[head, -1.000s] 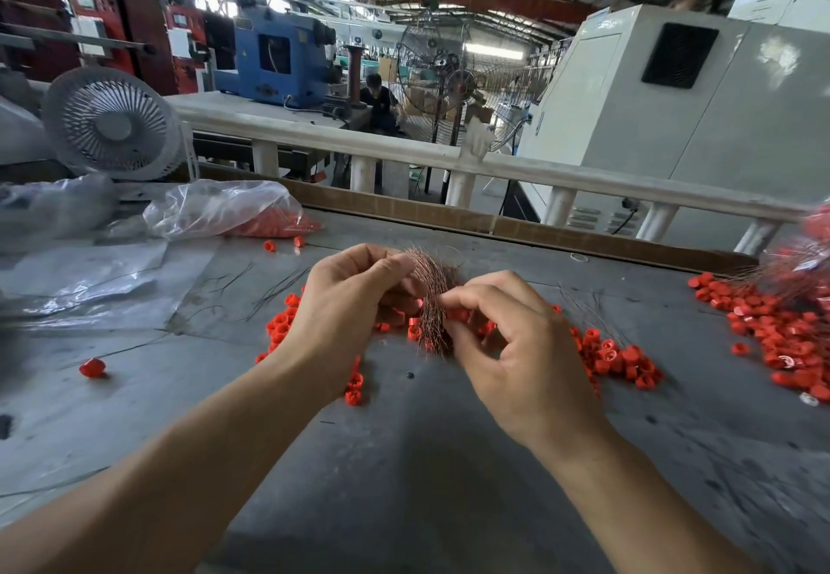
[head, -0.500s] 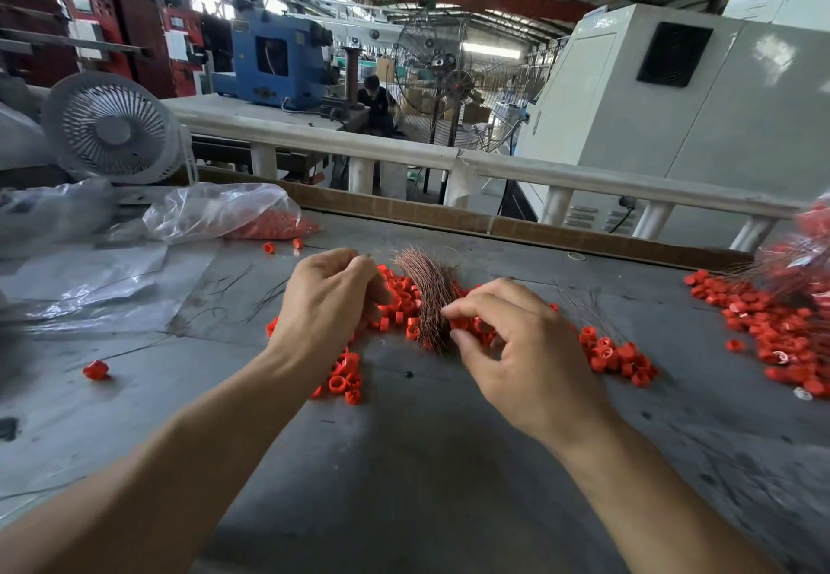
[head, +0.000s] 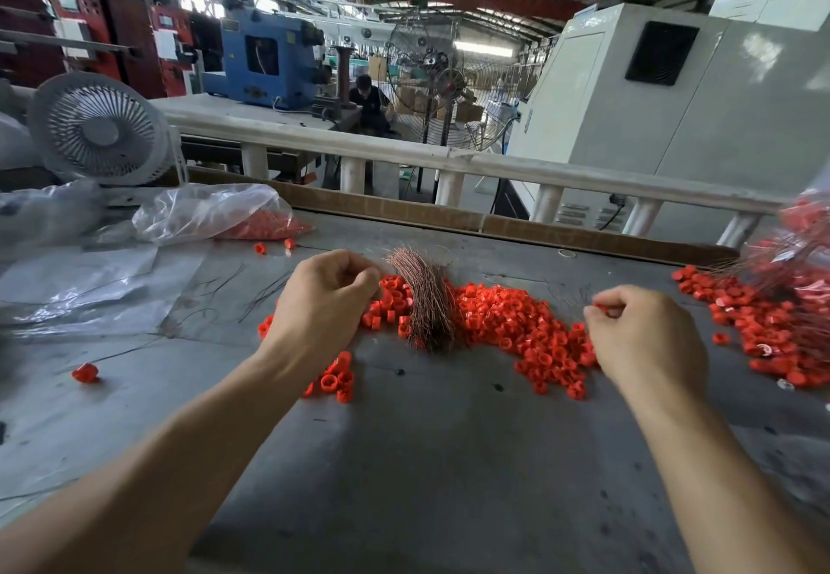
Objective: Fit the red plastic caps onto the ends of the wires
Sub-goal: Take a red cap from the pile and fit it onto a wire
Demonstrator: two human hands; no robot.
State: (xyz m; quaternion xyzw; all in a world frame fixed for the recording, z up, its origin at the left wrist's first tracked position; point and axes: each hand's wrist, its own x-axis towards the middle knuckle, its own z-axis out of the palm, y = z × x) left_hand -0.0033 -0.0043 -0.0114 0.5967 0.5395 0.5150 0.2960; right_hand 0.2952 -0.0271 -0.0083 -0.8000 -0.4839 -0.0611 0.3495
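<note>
The fingers (head: 599,308) of the right hand (head: 646,340) are curled and pinch a small red plastic cap (head: 601,306) at their tips; whether a wire is with it I cannot tell. The fingers (head: 359,275) of the left hand (head: 321,304) are also curled inward, thumb against forefinger, but what they hold is not visible.

Between the two hands, at 3 o'clock from the left one, lies the bundle of thin copper-coloured wires (head: 426,299), fanned on the grey metal table (head: 426,461). Around the bundle and toward 9 o'clock from the right hand spreads a heap of loose red ring-shaped plastic caps (head: 516,326). At 3 o'clock from the right hand is a second pile of red caps with wires (head: 772,317). One single red cap (head: 85,372) lies well apart at 9 o'clock. At 10 o'clock from the left hand lies a clear plastic bag with red caps inside (head: 215,216), and behind it stands a white round fan (head: 96,129).
</note>
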